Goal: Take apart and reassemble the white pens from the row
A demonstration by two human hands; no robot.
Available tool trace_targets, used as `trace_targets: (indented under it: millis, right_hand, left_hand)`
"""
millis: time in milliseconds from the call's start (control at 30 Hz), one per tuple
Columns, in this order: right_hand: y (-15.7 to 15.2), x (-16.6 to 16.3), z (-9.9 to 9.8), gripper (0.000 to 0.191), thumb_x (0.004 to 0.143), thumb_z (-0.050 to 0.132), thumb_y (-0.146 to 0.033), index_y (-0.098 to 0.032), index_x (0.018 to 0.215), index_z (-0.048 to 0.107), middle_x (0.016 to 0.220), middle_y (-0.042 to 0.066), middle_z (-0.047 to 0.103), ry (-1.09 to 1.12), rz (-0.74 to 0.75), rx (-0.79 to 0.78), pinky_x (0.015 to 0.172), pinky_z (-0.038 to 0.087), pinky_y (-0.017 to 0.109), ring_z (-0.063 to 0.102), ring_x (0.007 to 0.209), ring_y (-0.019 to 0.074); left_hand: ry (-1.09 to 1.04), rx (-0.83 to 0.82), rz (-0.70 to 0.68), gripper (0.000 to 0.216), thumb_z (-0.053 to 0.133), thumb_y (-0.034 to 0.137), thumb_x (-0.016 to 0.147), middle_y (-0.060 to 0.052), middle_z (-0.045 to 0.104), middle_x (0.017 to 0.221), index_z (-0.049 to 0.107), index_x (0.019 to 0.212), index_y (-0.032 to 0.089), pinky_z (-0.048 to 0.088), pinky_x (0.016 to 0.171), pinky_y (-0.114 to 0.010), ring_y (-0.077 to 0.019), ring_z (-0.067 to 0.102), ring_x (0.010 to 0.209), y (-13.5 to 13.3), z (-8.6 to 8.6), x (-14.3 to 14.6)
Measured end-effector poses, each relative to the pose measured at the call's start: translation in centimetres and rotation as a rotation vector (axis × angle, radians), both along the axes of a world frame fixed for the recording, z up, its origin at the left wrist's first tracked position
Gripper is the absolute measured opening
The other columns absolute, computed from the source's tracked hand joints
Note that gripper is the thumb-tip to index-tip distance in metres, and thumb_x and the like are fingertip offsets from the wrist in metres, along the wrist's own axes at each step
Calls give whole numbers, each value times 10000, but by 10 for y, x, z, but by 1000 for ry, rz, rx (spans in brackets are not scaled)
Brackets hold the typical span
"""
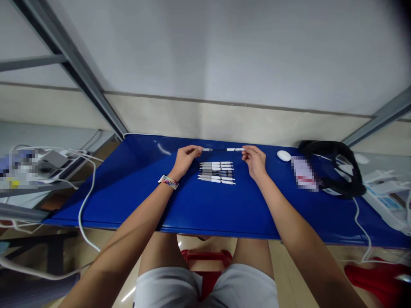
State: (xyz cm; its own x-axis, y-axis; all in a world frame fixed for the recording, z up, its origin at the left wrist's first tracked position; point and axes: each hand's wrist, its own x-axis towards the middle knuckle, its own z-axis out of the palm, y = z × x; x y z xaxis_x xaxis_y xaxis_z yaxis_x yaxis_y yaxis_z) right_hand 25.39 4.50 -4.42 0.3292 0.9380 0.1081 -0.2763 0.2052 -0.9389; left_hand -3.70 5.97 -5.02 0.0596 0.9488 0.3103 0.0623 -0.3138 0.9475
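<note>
Over the far part of the blue table [199, 209], my left hand [185, 160] pinches the left end of a pen's front barrel [207, 149]. My right hand [255, 161] pinches the pen's white rear barrel [235, 149] by its right end. Between the two barrel parts a thin dark refill [220, 149] shows, so the pen lies stretched out in a straight level line. Just below it, several white and grey pens [216, 177] lie side by side in a row, tips to the left. A woven multicoloured band is on my left wrist.
To the right are a white oval mouse [284, 155], a blurred-out pinkish packet [304, 173] and a black headset [349, 171] with a white cable. Another white cable [88, 196] hangs past the table's left side. A wall stands behind the table.
</note>
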Motion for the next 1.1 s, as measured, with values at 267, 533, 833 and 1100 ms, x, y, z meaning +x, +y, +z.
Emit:
trace_targets:
  millis: [267, 533, 833, 1100]
  right_hand:
    - [-14, -17, 3, 304, 730, 935, -394, -221, 961, 838, 817, 37, 781, -139, 304, 37, 751, 580, 342, 720, 754, 182]
    - [-12, -17, 2, 316, 703, 949, -405, -206, 921, 836, 793, 44, 783, -112, 299, -20, 731, 576, 348, 707, 703, 176]
    - [-14, -20, 6, 366, 653, 970, -426, -213, 915, 829, 801, 45, 784, -99, 292, -48, 742, 577, 349, 699, 710, 176]
    - [-15, -18, 6, 378, 655, 965, -437, -213, 927, 826, 806, 48, 783, -126, 291, -57, 755, 585, 363, 701, 721, 186]
  left_hand:
    - [239, 68, -55, 459, 634, 555, 1011, -27, 685, 711, 763, 784, 177, 443, 713, -317, -166, 606, 696, -12, 12, 4]
    - [163, 117, -97, 214, 791, 376, 912, -15, 713, 835, 743, 1031, 204, 461, 693, -292, -154, 626, 719, -10, 6, 6]
    - [184, 175, -106, 427, 801, 326, 912, -52, 762, 1032, 694, 1314, 234, 521, 860, -356, -207, 710, 946, -9, 7, 7]
    - [249, 208, -82, 521, 794, 294, 907, -51, 777, 1049, 652, 1406, 246, 503, 954, -407, -226, 708, 1004, -11, 12, 8]
